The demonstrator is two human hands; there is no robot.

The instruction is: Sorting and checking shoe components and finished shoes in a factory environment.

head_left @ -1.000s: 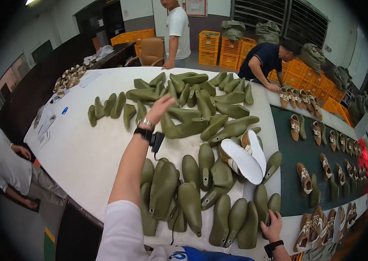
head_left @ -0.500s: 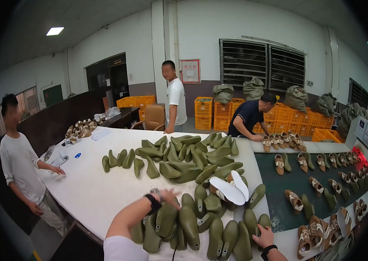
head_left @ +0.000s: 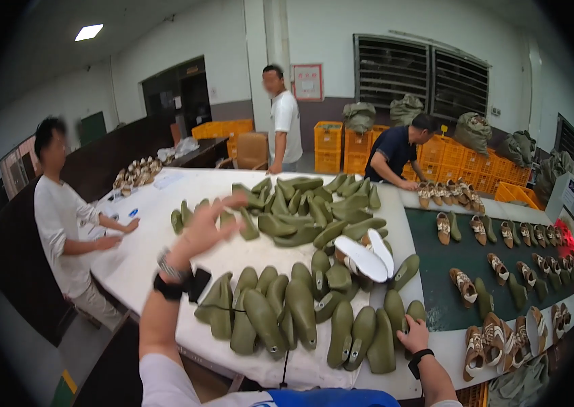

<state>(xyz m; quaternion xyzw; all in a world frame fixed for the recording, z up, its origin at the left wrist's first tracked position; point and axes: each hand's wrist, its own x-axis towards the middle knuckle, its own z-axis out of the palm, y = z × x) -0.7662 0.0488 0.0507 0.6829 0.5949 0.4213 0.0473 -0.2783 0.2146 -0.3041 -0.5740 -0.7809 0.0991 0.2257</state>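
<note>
My left hand (head_left: 209, 227) is raised over the white table (head_left: 158, 254), fingers spread and holding nothing. Below and nearer stand several green shoe lasts (head_left: 263, 322) in a cluster at the table's front. At the front right, my right hand (head_left: 414, 336) has its fingers round a green shoe last (head_left: 416, 311), partly hidden by the hand; other lasts (head_left: 382, 342) stand just left of it. A brown-and-white pair of sneakers (head_left: 363, 261) lies white soles up on lasts between the near cluster and the larger far pile (head_left: 300, 210).
Sneakers and lasts stand in rows on a green belt (head_left: 426, 271) to the right, with more sneakers (head_left: 494, 349) along its near edge. A person in dark blue (head_left: 395, 152) bends over shoes. Two people in white (head_left: 63, 224) stand at the table. Orange crates (head_left: 328, 146) line the wall.
My left hand has lifted from over the near lasts and moved forward and left. My right hand stays at the same last. The left-hand person has brought both hands over the table.
</note>
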